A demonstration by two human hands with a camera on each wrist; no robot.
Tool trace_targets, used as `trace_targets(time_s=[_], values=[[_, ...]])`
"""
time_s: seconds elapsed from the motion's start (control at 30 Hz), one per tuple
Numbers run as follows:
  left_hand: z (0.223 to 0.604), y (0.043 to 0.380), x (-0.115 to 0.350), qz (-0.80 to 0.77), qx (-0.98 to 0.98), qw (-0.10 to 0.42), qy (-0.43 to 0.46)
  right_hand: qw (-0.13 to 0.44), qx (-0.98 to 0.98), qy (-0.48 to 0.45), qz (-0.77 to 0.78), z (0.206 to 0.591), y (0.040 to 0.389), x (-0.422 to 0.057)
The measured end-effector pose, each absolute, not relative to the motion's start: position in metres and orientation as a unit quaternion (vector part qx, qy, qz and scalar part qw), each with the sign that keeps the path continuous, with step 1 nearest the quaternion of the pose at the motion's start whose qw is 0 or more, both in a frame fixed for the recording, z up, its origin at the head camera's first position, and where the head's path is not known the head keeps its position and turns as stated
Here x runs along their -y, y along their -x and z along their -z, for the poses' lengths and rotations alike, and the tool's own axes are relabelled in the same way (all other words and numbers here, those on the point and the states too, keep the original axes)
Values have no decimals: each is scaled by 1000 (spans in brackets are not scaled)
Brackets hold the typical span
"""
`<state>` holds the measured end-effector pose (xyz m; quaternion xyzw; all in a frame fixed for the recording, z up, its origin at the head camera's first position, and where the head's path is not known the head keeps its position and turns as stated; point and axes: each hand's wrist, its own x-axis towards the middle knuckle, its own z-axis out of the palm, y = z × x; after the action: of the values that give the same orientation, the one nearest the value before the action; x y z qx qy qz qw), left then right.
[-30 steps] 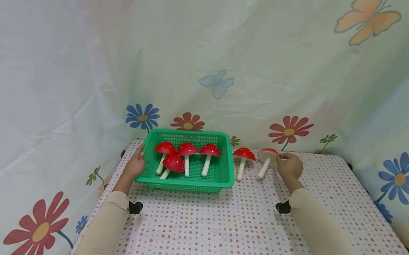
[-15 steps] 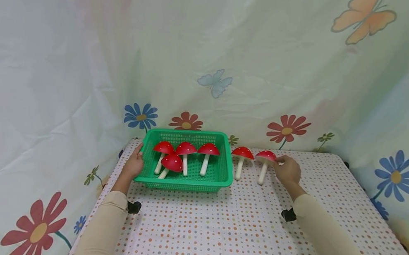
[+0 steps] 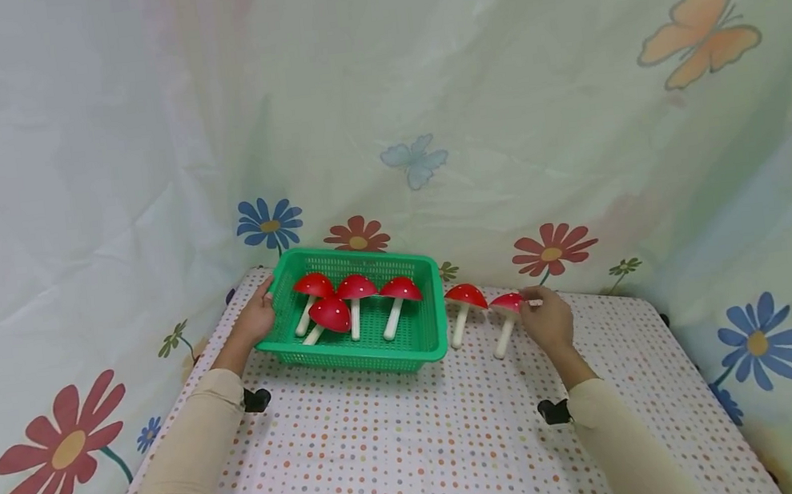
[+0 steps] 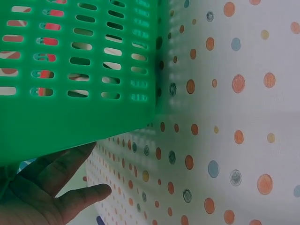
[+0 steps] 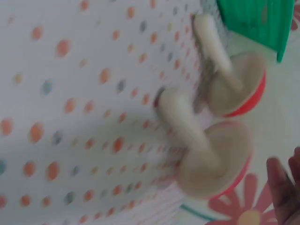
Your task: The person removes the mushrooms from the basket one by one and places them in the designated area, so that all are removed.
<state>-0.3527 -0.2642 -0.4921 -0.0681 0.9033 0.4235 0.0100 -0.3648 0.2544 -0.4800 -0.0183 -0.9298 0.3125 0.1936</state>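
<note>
My left hand (image 3: 256,320) is at the left end of a green plastic basket (image 3: 350,360). In the left wrist view its straight fingers (image 4: 61,171) reach against the basket's underside edge, thumb held away. Several toy mushrooms with red, white-dotted caps lie inside, one mushroom (image 3: 400,289) at the right. Outside, right of the basket, two more stand in a row against the backdrop: a nearer-to-basket mushroom (image 3: 466,297) and an outer mushroom (image 3: 507,304). Beside the outer cap is my right hand (image 3: 549,323); the right wrist view shows its fingers (image 5: 281,187) apart from that cap.
A table with a dotted cloth (image 3: 389,457) carries everything. Behind it hangs a printed backdrop (image 3: 421,75) with flowers and butterflies, close to the basket's back edge and the mushroom caps.
My right hand has turned the outer mushroom's cap toward the backdrop, set it down beside the other and released it. My left hand has stayed at the basket.
</note>
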Motion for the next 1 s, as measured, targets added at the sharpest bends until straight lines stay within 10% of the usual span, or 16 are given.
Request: trace_targets(time_s=[0.37, 1.0], values=[[493, 352, 264, -440, -895, 14, 68, 121, 862, -237, -432, 449, 359, -143], [497, 355, 264, -436, -896, 6, 84, -33, 814, -243, -527, 471, 354, -19]])
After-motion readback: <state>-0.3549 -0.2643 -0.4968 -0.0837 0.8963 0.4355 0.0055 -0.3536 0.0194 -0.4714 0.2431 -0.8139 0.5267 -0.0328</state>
